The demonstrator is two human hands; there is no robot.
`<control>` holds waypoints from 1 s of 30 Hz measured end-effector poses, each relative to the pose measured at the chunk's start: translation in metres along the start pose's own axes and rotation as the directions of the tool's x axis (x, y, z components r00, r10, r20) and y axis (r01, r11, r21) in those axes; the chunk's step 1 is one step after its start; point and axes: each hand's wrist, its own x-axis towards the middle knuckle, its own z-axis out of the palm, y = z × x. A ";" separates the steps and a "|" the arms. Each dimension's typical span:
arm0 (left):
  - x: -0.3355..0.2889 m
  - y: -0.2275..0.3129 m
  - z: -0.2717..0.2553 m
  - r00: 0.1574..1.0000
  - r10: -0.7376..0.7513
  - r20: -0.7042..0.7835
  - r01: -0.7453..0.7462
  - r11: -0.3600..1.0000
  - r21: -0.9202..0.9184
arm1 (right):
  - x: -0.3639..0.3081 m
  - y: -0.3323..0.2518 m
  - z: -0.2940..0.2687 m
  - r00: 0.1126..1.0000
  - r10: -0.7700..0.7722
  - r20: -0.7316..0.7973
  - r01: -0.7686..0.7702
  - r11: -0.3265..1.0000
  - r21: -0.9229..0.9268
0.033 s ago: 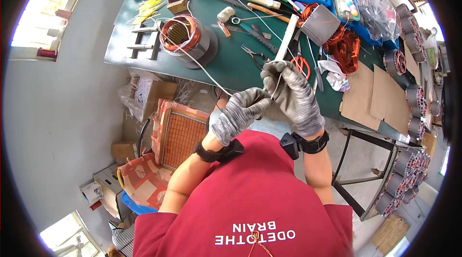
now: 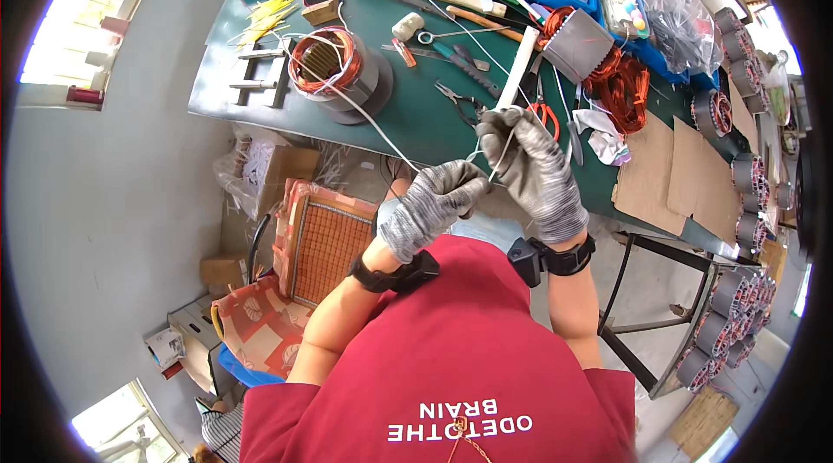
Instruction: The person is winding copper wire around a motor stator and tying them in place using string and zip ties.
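Both my hands wear grey knitted gloves with darker palms. My left hand (image 2: 438,207) is closed in a pinch on a white lead (image 2: 375,126), which runs back to a motor stator (image 2: 371,85) with copper windings standing on the bench at the left. Just right of it and a little higher, my right hand (image 2: 536,175) pinches the upper part of a thin pale sleeve (image 2: 501,159). That sleeve slants down to the fingertips of my left hand. Whether lead and sleeve join there is hidden by the fingers.
On the green bench (image 2: 416,129) beyond my hands lie pliers (image 2: 460,100), red-handled scissors (image 2: 544,114), a mallet head (image 2: 408,26) and a white strip (image 2: 519,68). Copper coils (image 2: 626,94) and cardboard (image 2: 651,177) are at the right. A cushioned chair (image 2: 325,246) stands lower left.
My right hand has shifted slightly up and to the right, away from the left. More of the pale sleeve shows between them. My left hand has hardly moved.
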 end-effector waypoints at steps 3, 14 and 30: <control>-0.008 0.013 -0.011 0.990 -0.077 0.122 0.074 0.997 0.029 | 0.004 -0.010 -0.028 0.999 0.041 0.030 -0.048 0.956 0.291; -0.034 0.014 -0.026 0.968 -0.126 0.215 0.199 0.911 -0.361 | 0.017 -0.017 -0.127 0.917 -0.189 -0.352 0.250 0.958 0.137; -0.033 0.021 -0.014 0.988 -0.060 -0.140 0.032 0.980 -0.198 | -0.040 0.033 0.014 0.984 -0.175 0.013 0.114 0.583 -0.804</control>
